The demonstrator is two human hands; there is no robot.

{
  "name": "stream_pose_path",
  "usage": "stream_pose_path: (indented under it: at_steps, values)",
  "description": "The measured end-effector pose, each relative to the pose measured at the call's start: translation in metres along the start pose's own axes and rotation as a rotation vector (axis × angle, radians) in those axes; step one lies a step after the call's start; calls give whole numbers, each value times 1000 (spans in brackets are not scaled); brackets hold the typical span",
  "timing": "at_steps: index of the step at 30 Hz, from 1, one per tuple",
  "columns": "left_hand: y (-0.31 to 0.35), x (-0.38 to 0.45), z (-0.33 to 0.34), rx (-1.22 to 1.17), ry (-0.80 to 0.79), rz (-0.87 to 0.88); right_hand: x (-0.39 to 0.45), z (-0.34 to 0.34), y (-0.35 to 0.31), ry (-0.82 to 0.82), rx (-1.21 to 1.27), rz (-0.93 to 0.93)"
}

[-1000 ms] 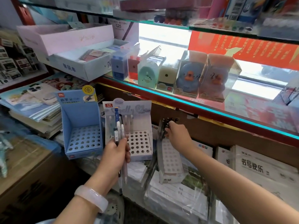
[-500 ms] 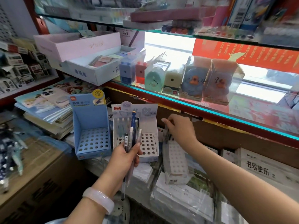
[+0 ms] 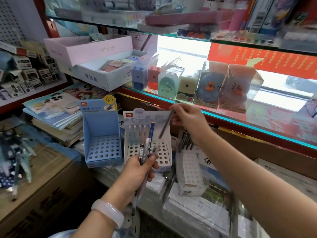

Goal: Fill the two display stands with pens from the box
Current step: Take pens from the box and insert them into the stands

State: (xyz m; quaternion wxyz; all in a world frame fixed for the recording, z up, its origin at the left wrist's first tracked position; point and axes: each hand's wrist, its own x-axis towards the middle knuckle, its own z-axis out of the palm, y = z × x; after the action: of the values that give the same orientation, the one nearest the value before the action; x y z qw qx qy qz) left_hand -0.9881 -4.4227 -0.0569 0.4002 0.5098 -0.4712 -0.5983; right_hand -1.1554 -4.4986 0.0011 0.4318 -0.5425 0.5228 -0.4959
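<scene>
Two display stands sit side by side on the lower shelf: a blue stand (image 3: pixel 101 134) with empty holes on the left and a white stand (image 3: pixel 164 157) with holes to its right. My left hand (image 3: pixel 139 170) grips a bunch of several pens (image 3: pixel 146 148) upright in front of the white stand. My right hand (image 3: pixel 187 117) pinches one dark pen (image 3: pixel 165 125), lifted and slanting over the white stand. A white box (image 3: pixel 188 170) with dark pens (image 3: pixel 186 140) at its far end lies to the right of the stands.
A glass shelf (image 3: pixel 240 127) with boxed sharpeners runs just above the stands. Stacked notebooks (image 3: pixel 56 121) lie to the left and wrapped booklets (image 3: pixel 205 208) in front. A brown carton (image 3: pixel 34 186) stands at lower left beside more pens (image 3: pixel 18 162).
My right hand has risen from the box's far end with one dark pen and carried it left over the white stand. My left hand keeps its bunch of pens.
</scene>
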Motion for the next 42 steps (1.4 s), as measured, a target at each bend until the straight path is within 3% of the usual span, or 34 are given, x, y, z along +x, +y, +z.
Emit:
stream_pose_path:
  at_steps: [4,8,12,18,22,33,37,39,42]
  values:
    - [-2,4,-2,-24,66,-11,13,-41,4,197,-346,-166]
    - [-1,7,-1,-87,126,-29,5,-56,30,253,-730,-198]
    - [-1,8,2,-110,149,-17,-7,-49,60,193,-773,-67]
    - [-4,12,0,-157,178,-8,-12,-41,80,187,-871,-28]
    - [-6,14,-1,-170,164,-3,-13,-34,94,92,-969,45]
    - [-2,4,-5,-106,165,13,-7,-37,84,35,-1028,176]
    - [-1,1,-8,-114,172,13,-10,-37,50,193,-1054,-2]
    - [0,-1,-8,-111,164,19,-11,-19,25,86,-871,-78]
    - [2,-3,-8,-121,148,21,-14,22,0,-244,-515,60]
